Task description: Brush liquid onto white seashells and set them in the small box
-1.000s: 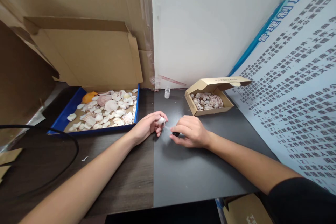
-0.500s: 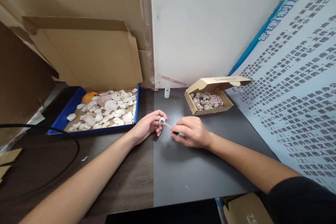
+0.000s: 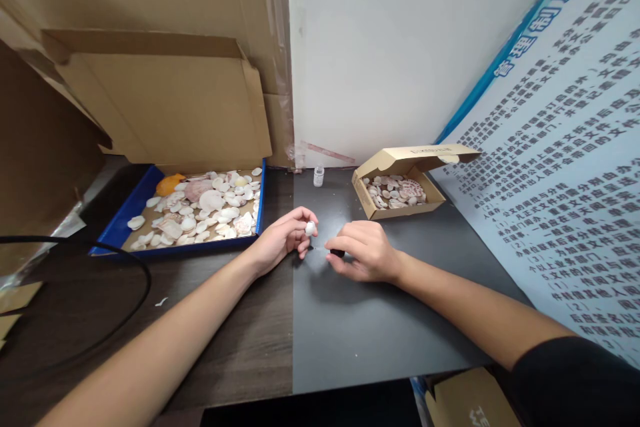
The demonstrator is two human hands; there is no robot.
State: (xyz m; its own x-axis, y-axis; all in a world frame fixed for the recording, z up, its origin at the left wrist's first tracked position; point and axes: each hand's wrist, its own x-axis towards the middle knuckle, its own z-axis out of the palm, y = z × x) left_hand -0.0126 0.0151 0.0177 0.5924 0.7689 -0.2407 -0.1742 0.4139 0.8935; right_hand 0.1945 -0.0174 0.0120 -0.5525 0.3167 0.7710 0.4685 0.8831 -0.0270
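Observation:
Between the thumb and fingers of my left hand (image 3: pixel 280 242) is a small white seashell (image 3: pixel 310 227), held just above the table. My right hand (image 3: pixel 369 253) grips a black-capped brush (image 3: pixel 338 253). Its thin pale stem points left toward my left fingers, with a small dark tip below the shell. Brush and shell are apart. Behind both hands a small clear glass bottle (image 3: pixel 319 177) with a white label stands upright; no cap shows on it.
A blue-edged cardboard box (image 3: pixel 261 203) with many shells lies open at left. To the right sits a smaller open cardboard box (image 3: pixel 400 213) of shells. A black cable (image 3: pixel 147 280) loops at far left. A printed panel (image 3: pixel 565 167) leans along the right side.
The brush has come away from the shell and tilted lower. My left fingers have turned the shell so its rounded white side shows. The boxes and bottle stay put.

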